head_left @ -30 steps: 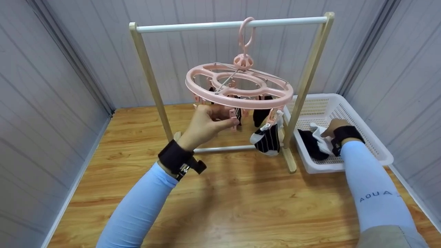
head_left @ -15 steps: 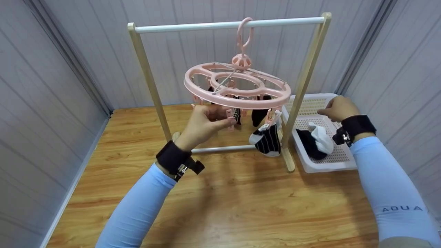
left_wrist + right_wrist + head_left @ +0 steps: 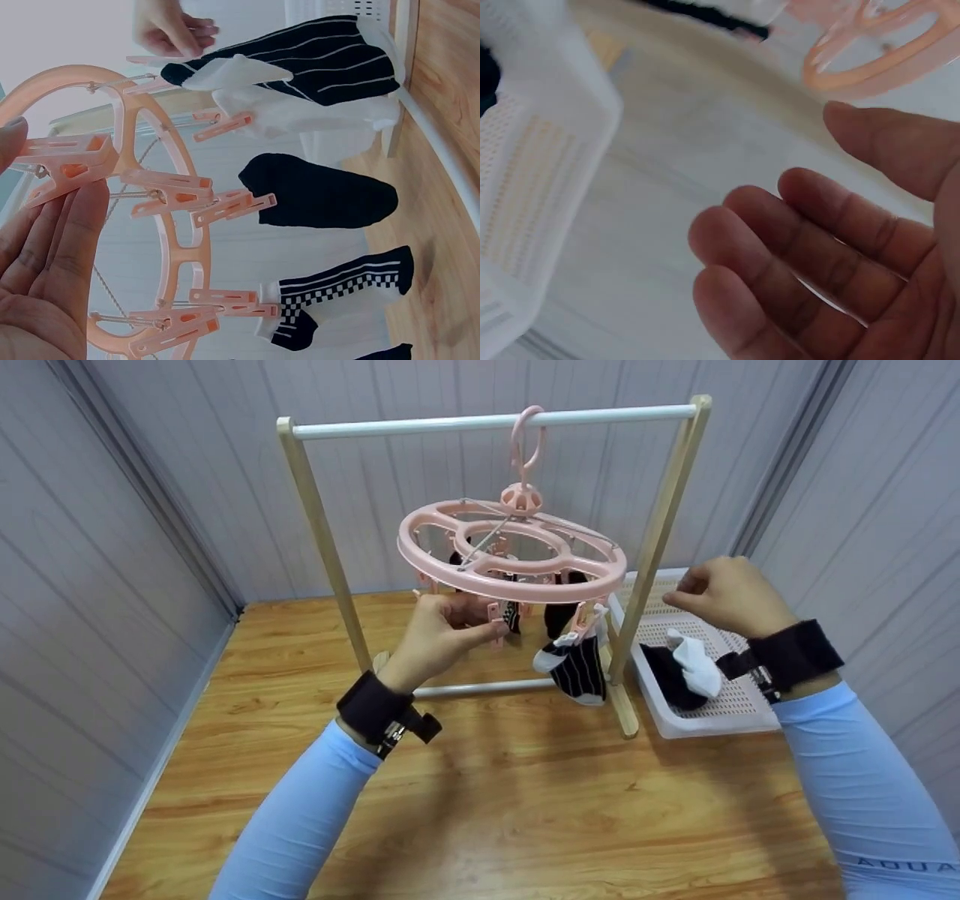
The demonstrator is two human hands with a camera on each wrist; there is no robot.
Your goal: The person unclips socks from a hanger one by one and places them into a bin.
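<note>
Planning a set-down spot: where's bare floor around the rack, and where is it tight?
Bare wood floor lies in front of the rack's bottom rail, between the two sleeves, and left of the left post up to the wall. It is crowded under the pink hanger, with hanging socks, and in the white basket.

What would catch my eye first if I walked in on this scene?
First, the round pink plastic peg hanger, hooked on the white top bar of a wooden-legged rack, with striped and black socks clipped beneath it. The left hand pinches one pink clothes peg under the ring. The right hand, holding nothing, hovers above a white perforated plastic basket to the rack's right, holding more socks.
</note>
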